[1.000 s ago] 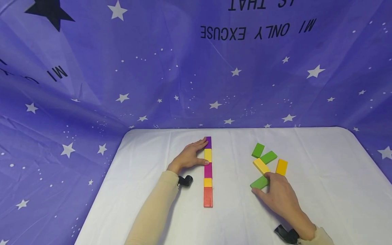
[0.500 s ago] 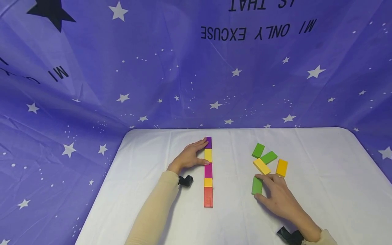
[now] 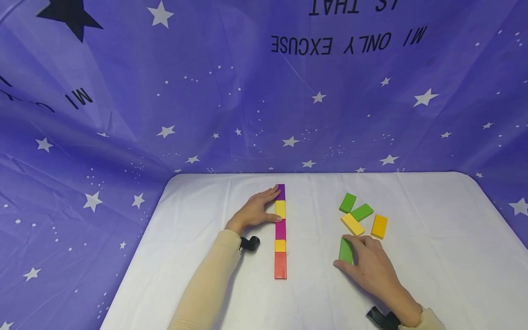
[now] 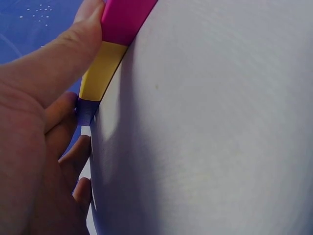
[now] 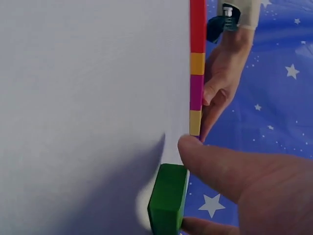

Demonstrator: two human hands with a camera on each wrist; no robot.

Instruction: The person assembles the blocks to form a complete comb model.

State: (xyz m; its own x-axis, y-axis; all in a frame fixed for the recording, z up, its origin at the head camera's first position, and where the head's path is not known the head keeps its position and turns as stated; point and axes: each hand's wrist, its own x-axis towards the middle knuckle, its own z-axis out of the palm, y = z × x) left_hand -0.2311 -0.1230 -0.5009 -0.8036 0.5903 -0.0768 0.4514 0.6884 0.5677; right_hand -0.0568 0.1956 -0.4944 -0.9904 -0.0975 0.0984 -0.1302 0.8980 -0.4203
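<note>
A straight row of coloured blocks runs away from the person along the tabletop. Its near end is a red block, then an orange block, a magenta block, a yellow block and a purple block. My left hand rests along the row's left side, thumb by the magenta block and fingertips at the purple one, fingers fairly straight. Off to the right, my right hand has its thumb and forefinger around the two ends of a green block. That block's right side is partly hidden in the head view.
Beyond the right hand lie two more green blocks, a pale yellow block and an orange-yellow block. A white cloth covers the table, and a purple starry curtain rises behind and at the sides.
My right hand has turned the green block from slanted to nearly lengthwise and drawn it clear of the other blocks. Its thumb has since slid slightly left. The left hand has stayed still.
</note>
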